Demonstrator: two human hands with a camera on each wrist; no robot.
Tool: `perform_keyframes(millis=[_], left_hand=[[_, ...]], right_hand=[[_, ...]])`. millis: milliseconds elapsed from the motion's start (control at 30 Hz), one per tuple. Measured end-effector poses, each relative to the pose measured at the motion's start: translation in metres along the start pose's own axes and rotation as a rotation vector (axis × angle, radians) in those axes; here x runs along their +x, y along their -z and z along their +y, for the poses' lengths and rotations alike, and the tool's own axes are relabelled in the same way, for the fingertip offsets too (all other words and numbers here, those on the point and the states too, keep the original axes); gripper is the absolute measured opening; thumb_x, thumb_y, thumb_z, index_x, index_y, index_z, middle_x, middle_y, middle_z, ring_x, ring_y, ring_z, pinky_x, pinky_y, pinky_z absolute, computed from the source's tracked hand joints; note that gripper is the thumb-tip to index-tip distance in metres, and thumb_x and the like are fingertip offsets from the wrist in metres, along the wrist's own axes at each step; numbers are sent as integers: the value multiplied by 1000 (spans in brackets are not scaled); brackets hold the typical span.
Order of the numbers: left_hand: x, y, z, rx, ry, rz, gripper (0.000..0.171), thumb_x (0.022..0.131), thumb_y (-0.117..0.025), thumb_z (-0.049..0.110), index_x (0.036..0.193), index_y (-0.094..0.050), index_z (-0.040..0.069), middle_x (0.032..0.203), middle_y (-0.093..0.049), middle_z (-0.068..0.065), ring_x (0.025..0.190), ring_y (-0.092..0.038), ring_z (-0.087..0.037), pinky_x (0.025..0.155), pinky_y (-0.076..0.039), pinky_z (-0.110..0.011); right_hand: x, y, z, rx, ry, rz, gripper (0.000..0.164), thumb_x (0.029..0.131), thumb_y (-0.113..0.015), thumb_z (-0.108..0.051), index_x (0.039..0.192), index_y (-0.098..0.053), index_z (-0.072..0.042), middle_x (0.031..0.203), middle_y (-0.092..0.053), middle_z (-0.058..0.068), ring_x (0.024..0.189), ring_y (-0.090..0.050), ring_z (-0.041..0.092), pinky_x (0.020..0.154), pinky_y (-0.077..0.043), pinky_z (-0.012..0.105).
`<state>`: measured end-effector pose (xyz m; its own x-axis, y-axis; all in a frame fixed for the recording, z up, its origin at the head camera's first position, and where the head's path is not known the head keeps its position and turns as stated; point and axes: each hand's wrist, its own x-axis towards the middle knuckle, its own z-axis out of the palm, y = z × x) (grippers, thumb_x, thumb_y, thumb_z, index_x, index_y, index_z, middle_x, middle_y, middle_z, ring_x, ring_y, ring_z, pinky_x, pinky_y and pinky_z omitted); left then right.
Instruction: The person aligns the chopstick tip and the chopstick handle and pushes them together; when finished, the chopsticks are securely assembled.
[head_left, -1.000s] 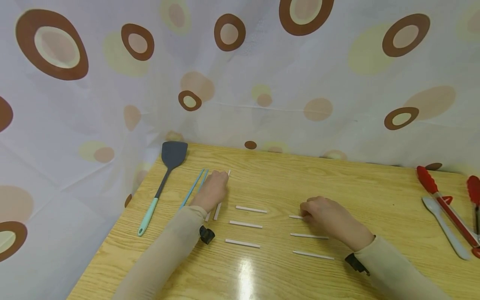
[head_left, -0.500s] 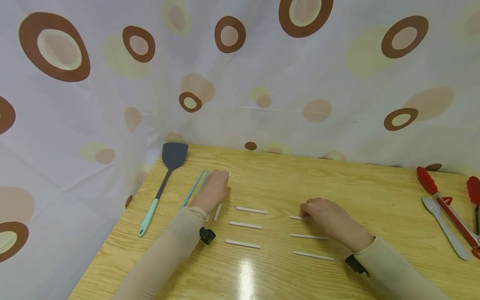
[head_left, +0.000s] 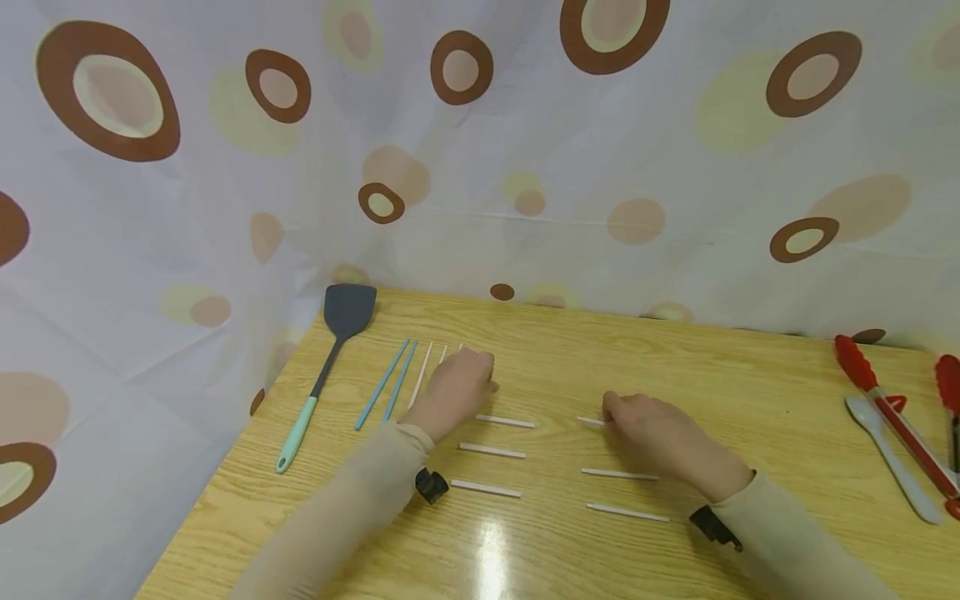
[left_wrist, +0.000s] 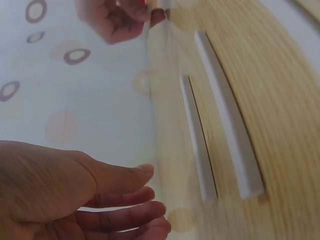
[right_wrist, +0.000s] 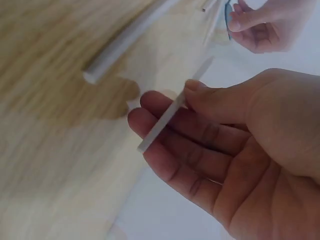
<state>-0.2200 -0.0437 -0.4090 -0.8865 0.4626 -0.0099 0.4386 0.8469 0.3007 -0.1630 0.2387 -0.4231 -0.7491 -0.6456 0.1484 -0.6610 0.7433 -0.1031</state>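
In the head view my left hand (head_left: 459, 385) hovers at the top of the left column of white sticks, overlapping the end of the nearest white stick (head_left: 507, 422). The left wrist view shows its thumb and fingers loosely bent with nothing between them, beside two white sticks (left_wrist: 229, 115). My right hand (head_left: 663, 433) pinches a thin white stick (right_wrist: 159, 126) between thumb and fingers, raised over the table. Two more white sticks (head_left: 619, 473) lie below it. Slanted white sticks (head_left: 421, 375) lie left of my left hand, partly hidden by it.
Two blue sticks (head_left: 381, 385) and a spatula (head_left: 349, 312) with a mint handle lie on the left of the wooden table (head_left: 555, 550). At the right are a pale spoon (head_left: 888, 450) and red-tipped tongs (head_left: 855, 362). A patterned cloth (head_left: 562, 208) hangs behind the table.
My left hand has moved right, away from the slanted sticks, uncovering the blue sticks and part of the white ones. My right hand has lifted the stick's end slightly from where it lay.
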Motion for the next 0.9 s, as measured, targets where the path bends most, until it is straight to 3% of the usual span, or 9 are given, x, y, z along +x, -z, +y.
perform_keyframes(millis=[133,267,433,533,667,900], left_hand=[[0,-4,7,-4,-68,-33,18,91,-74,21,90,-66,5,80,-66,-2,62,-55,-9,53,-47,-22],[1,-11,11,56,-130,-81,22,89,-76,28,96,-67,10,89,-67,0,73,-59,-10,60,-49,-24],[1,-21,14,90,-143,-140,19,88,-78,27,98,-67,15,88,-63,5,73,-54,-8,58,-47,-24],[1,-24,17,110,-148,-147,16,88,-78,24,94,-65,16,86,-59,7,72,-52,-8,58,-46,-23],[-1,-26,18,185,-196,-109,16,89,-77,22,84,-63,18,83,-57,7,72,-51,-8,58,-45,-23],[-2,-25,19,289,-245,-70,16,94,-71,20,81,-62,19,82,-60,5,72,-53,-8,57,-46,-23]], right_hand=[[1,4,2,24,32,27,24,90,-69,2,93,-47,-8,61,-43,-6,52,-38,6,45,-37,24],[2,8,2,37,85,91,31,87,-72,5,91,-45,-9,62,-39,-10,53,-34,3,47,-35,22],[5,13,1,44,124,155,37,81,-74,12,89,-45,-9,63,-35,-11,53,-28,2,48,-31,21],[7,17,0,63,112,169,34,79,-75,14,95,-52,-5,67,-50,-5,54,-46,6,51,-42,22],[9,20,-2,73,80,177,28,81,-75,11,104,-63,-1,86,-66,5,71,-64,16,60,-53,28],[12,26,-4,64,69,188,17,87,-72,4,100,-66,-4,88,-63,2,68,-59,12,58,-51,27]])
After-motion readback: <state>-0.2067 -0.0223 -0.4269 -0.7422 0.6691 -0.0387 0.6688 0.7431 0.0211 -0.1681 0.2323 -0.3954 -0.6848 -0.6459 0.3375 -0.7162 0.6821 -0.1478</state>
